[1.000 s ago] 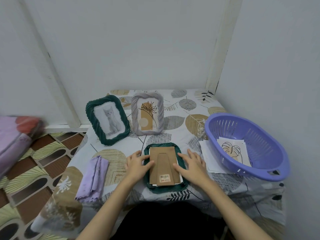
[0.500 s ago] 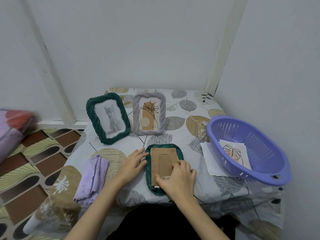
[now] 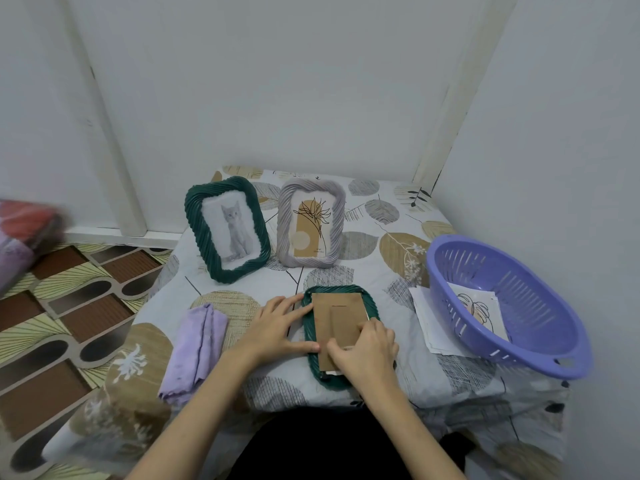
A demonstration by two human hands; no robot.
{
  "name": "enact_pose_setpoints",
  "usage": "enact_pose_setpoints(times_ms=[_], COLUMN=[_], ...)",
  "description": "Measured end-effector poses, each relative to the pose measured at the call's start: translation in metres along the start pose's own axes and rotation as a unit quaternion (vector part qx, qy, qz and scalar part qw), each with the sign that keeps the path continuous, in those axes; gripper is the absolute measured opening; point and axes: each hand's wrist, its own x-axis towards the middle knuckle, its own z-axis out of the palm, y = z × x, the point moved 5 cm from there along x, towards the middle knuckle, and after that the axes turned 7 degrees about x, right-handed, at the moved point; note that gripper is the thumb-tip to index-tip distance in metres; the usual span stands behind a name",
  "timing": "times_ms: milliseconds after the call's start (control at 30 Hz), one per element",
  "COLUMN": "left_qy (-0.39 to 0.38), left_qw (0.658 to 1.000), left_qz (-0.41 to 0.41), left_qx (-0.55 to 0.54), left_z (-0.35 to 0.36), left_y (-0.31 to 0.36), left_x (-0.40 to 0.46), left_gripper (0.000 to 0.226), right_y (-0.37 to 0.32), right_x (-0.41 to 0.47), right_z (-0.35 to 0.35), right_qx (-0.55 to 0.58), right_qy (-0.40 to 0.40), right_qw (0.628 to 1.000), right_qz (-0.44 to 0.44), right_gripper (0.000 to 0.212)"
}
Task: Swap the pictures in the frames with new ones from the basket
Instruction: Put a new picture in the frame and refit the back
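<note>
Our left hand (image 3: pixel 273 327) lies flat beside the ribbed green frame (image 3: pixel 308 344) while our right hand (image 3: pixel 367 351) has its fingers curled, pinching the frame's smooth cardboard backing (image 3: pixel 337 317).

Two upright frames, green (image 3: pixel 227 229) and grey (image 3: pixel 311 223), block the table's far edge; a purple basket (image 3: pixel 540 337) fills your right edge.

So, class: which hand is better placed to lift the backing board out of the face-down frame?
Right hand: its fingers already curl at the board's near end, while the left hand lies flat, steadying the frame.
</note>
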Motion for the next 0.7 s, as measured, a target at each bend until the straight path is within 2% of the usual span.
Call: enact_pose_setpoints(times_ms=[300, 700], left_qy=[-0.019, -0.017], left_qw=[1.000, 1.000], left_qz=[-0.001, -0.006], left_qx=[0.003, -0.011], left_z=[-0.0014, -0.0048], left_y=[-0.0003, 0.0024], left_x=[0.0039, 0.0035], left_gripper=[0.126, 0.124], right_y=[-0.0034, -0.0006], right_x=[0.0057, 0.0085], right_z=[-0.0079, -0.0086], right_qx=[0.013, -0.005], right_qy=[-0.055, -0.080], right_qw=[0.998, 0.997], right_qz=[0.018, 0.003], right_gripper=[0.057, 0.057])
